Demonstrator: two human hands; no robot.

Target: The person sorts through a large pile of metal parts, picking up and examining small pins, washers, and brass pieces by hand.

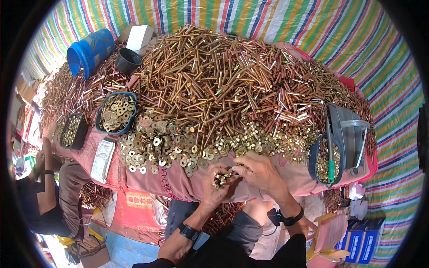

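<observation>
My left hand (214,191) is curled round a small bunch of brass-coloured bolts (220,180), their ends showing between the fingers. Close against it on the right, my right hand (258,171) has its thumb and fingertips pinched together. Whatever lies in that pinch is too small to make out. Just beyond both hands is a heap of small brass-coloured nuts (250,142). Flat round washers (154,142) are spread to the left of the nuts. Behind these rises a large pile of long brass-coloured bolts (196,73).
At the left are a basket of washers (117,112), a dark tray of nuts (71,131) and a silver block (103,161). A blue bucket (90,52) lies tipped behind. On the right stand a basket of nuts (321,161), a green-handled tool (331,172) and a grey bin (351,129). Another person (47,196) sits far left.
</observation>
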